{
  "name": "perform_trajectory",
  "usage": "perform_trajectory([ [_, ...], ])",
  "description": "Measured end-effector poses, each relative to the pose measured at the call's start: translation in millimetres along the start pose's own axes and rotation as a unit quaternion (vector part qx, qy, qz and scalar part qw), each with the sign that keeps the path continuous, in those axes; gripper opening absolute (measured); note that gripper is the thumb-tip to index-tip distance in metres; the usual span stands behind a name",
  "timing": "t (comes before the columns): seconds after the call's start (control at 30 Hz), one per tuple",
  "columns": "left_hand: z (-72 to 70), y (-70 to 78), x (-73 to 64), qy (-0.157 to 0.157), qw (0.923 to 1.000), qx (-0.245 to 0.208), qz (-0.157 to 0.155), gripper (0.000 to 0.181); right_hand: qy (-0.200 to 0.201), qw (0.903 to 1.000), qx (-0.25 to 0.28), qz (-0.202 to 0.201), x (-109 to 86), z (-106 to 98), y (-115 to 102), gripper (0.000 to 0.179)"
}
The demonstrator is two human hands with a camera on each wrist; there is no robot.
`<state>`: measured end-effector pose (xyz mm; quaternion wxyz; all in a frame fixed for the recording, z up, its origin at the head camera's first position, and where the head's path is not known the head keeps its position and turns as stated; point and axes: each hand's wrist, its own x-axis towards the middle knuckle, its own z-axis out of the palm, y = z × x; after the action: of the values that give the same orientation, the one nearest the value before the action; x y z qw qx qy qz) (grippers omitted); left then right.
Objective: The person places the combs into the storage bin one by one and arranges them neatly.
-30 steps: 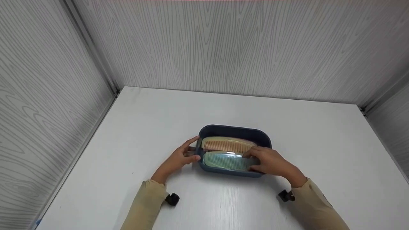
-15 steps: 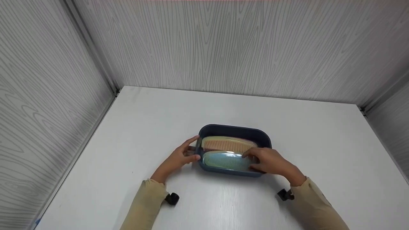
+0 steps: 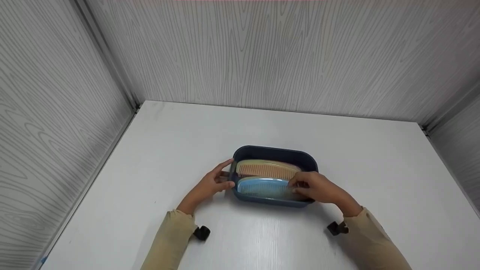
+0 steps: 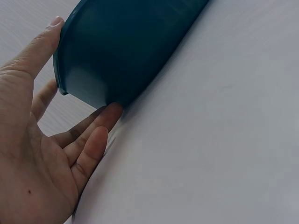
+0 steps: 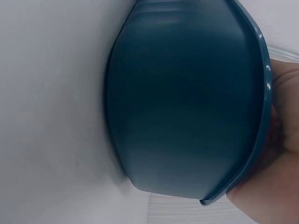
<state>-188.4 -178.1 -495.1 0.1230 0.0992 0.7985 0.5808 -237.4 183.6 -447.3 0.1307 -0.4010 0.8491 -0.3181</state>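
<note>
In the head view, a dark blue plastic bin [image 3: 277,203] stands on the white table with two wide combs inside. The comb at the back [image 3: 266,169] is orange and yellowish. In front of it is a glossy blue-green comb [image 3: 262,187], tilted, its right end covered by my right hand [image 3: 318,187]. Thumb and fingers of that hand pinch this end inside the bin. My left hand [image 3: 206,189] spans the bin's left end, its thumb and index finger touching the rim. In the left wrist view, the other fingers lie near the bin's lower side. The right wrist view shows the bin's outer wall [image 5: 187,102]; the right fingers are hidden behind its rim.
The white tabletop [image 3: 180,142] spreads around the bin. Grey wood-patterned panels [image 3: 240,56] rise behind it and at both sides. A small black device [image 3: 202,233] is attached at each sleeve cuff.
The right fingers have drawn closer together on the front comb. That comb has tilted a little, and its sheen has turned from greenish to blue. My left hand stays at the bin.
</note>
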Motion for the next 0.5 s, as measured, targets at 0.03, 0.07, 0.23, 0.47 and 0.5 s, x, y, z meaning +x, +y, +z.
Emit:
perform_trajectory([
  [0.03, 0.1, -0.2, 0.0, 0.001, 1.0000, 0.002, -0.001, 0.083, 0.001, 1.0000, 0.007, -0.002, -0.4, -0.2, 0.4, 0.013],
  [0.07, 0.2, -0.4, 0.0, 0.002, 1.0000, 0.003, -0.001, 0.083, 0.002, 0.9999, 0.012, -0.004, -0.6, -0.5, 0.7, 0.013],
  [0.23, 0.0, -2.2, 0.6, 0.005, 1.0000, 0.004, 0.001, 0.083, 0.022, 0.9995, 0.021, -0.011, -0.7, -2.9, -0.7, 0.012],
  [0.47, -0.7, -2.3, 0.3, 0.002, 1.0000, 0.004, 0.002, 0.081, 0.066, 0.9976, -0.009, -0.022, 2.2, -2.6, -0.9, 0.012],
  [0.5, -0.7, -2.6, 0.5, 0.000, 1.0000, 0.004, 0.002, 0.081, 0.070, 0.9972, -0.011, -0.023, 3.1, -2.1, 0.2, 0.012],
])
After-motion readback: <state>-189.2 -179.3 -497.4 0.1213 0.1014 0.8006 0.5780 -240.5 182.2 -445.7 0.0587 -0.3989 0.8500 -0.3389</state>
